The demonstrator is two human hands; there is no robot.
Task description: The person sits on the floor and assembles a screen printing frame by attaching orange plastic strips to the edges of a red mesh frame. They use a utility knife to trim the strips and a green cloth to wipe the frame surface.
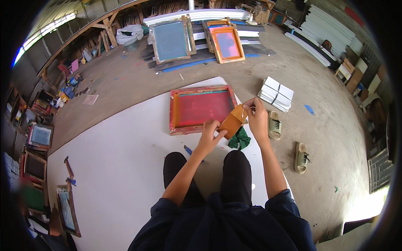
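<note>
Blue cutter-like tool [188,149] lying nr knees [175,164], unheld. L hand [209,133] pinching lower end of brown folded piece [230,124]; R hand [258,113] gripping its upper tip. Green cloth [239,141] lying just below. Red screen frame [205,112] lying flat beyond. Status (judged): piece being prepped, approx. mid-step; setting down not yet done. White stack [277,94] sitting farther R.

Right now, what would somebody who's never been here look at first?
Their eyes would probably land first on the red-framed screen lying on the white surface in front of the person. By its near right corner, the left hand and right hand hold an orange-brown piece. Farther back, an orange-framed screen with a pink-and-blue middle leans to the right of a blue-grey screen.
</note>
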